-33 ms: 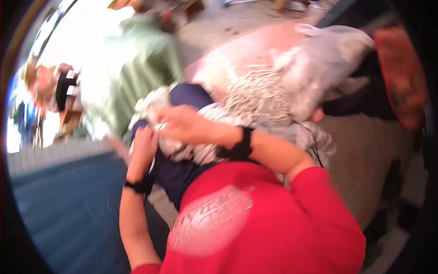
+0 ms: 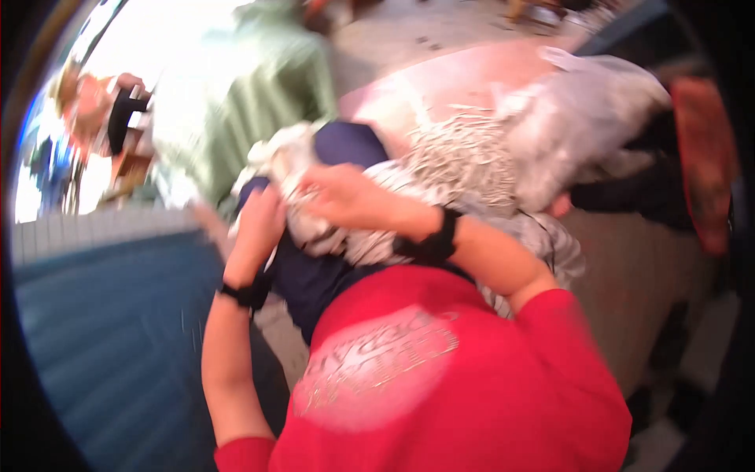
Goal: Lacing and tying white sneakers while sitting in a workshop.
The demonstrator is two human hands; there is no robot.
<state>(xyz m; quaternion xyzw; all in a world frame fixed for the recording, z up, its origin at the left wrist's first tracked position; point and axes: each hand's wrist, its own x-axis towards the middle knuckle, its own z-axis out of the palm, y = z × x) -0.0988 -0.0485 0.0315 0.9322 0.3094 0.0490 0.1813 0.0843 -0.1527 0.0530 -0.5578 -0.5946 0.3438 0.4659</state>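
Both hands grip a bundle of crumpled pale fabric (image 2: 314,204) held against the chest. Left hand (image 2: 255,224) and right hand (image 2: 346,197) have fingers clamped on it; a navy garment (image 2: 314,275) hangs beneath.

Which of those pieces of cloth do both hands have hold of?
The pale crumpled cloth: the left hand and right hand both grip it, though blur hides the fingers. The dark navy garment hangs beneath; the green one lies apart.

Navy cloth (image 2: 314,275) w/ off-white crumpled fabric (image 2: 287,161) on top; grey-white striped/woven cloth (image 2: 464,161); pale translucent bag (image 2: 582,118); red tee (image 2: 472,377) w/ faded white print; black wristbands (image 2: 436,240); blue ribbed surface (image 2: 110,330).
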